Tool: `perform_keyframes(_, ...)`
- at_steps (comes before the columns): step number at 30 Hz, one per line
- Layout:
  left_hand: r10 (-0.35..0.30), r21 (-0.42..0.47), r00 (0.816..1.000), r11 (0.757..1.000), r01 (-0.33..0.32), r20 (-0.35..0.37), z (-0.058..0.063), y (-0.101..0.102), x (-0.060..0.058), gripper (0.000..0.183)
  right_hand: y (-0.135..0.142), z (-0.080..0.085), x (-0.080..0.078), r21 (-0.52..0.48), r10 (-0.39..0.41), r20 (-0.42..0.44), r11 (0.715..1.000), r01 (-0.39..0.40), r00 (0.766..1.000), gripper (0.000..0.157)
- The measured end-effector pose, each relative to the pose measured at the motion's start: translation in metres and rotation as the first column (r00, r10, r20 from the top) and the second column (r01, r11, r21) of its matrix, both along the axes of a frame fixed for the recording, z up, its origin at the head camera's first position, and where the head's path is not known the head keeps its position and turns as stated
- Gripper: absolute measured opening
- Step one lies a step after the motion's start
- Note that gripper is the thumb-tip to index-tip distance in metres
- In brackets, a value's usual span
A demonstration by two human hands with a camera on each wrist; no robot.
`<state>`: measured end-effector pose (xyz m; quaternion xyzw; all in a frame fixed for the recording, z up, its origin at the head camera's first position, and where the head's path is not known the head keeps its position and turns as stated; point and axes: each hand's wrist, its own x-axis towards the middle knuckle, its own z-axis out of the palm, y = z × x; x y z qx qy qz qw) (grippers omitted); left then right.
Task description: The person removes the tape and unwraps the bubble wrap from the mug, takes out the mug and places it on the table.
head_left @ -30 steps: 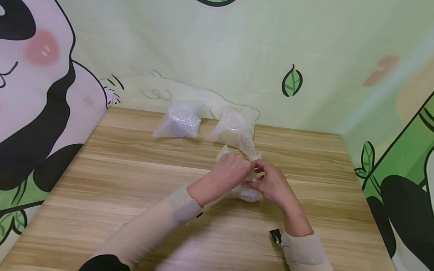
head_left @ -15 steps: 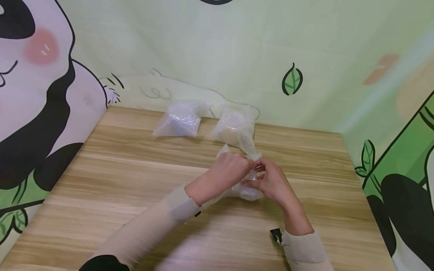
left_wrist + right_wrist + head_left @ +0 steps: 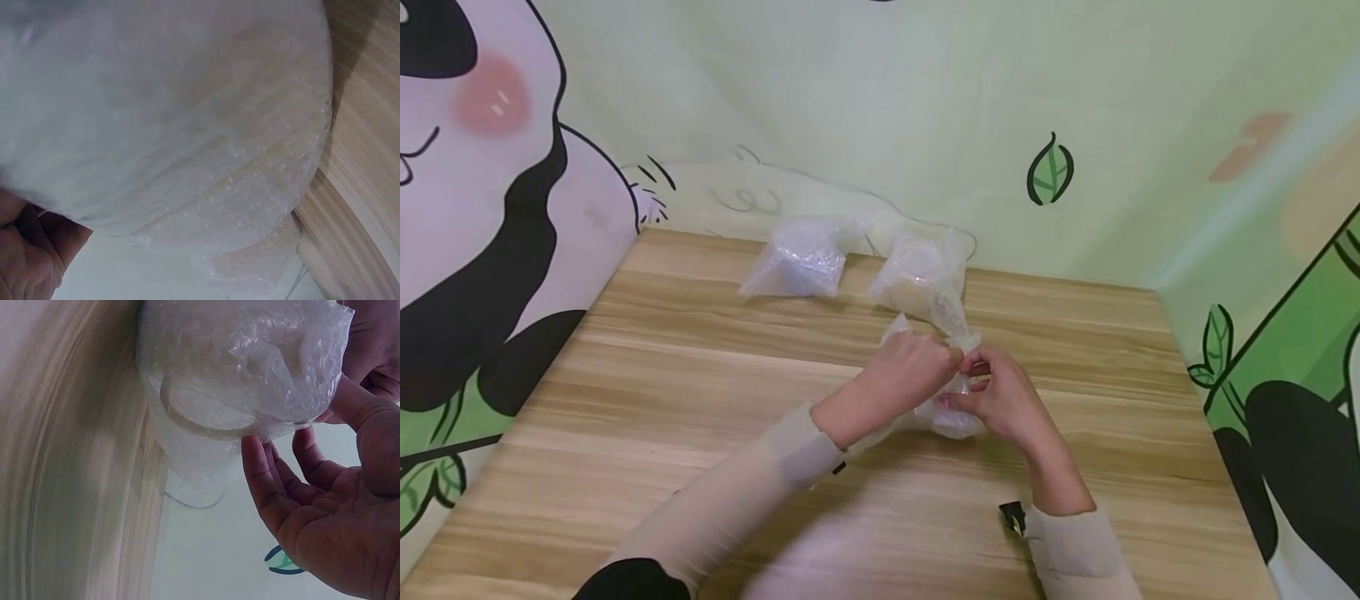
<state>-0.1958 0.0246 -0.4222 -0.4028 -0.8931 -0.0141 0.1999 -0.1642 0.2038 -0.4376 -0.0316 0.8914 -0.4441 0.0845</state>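
Observation:
A bundle of clear bubble wrap (image 3: 951,423) stands on the wooden table under both hands. My left hand (image 3: 904,375) lies across its top with fingers curled, gripping the wrap; those fingertips are hidden in the head view. From the other side my right hand (image 3: 1006,398) pinches the wrap between thumb and fingers, close to the left knuckles. In the right wrist view, a round rim shows through the bubble wrap (image 3: 250,369), and the fingers of my right hand (image 3: 331,506) touch its edge. Wrap (image 3: 206,131) fills most of the left wrist view, with curled fingers (image 3: 47,250) at its corner.
Two more bubble-wrapped bundles stand at the table's back edge: one with something bluish inside (image 3: 801,265), one with a pale round thing inside (image 3: 917,279). The second almost meets the worked bundle. Behind the wooden table (image 3: 700,392) rises a printed backdrop (image 3: 880,108).
The head view has tipped slightly down, so everything sits a little higher in it. Both hands stay on the bubble wrap in nearly the same pose.

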Motion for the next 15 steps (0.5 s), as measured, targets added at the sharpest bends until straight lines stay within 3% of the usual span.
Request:
perform_keyframes(9,-0.014,-0.019,1.0,1.0,0.014,-0.01,0.0008,0.0006,0.0006,0.014,0.0015,0.0027,0.0008,0.022,-0.009,0.057,1.0,0.008,0.998,0.046)
perform_keyframes(15,-0.017,-0.019,1.0,1.0,0.017,0.005,0.0005,0.0004,0.0006,0.015,0.0014,0.0029,-0.0001,0.034,-0.005,0.047,0.999,0.004,0.999,0.046)
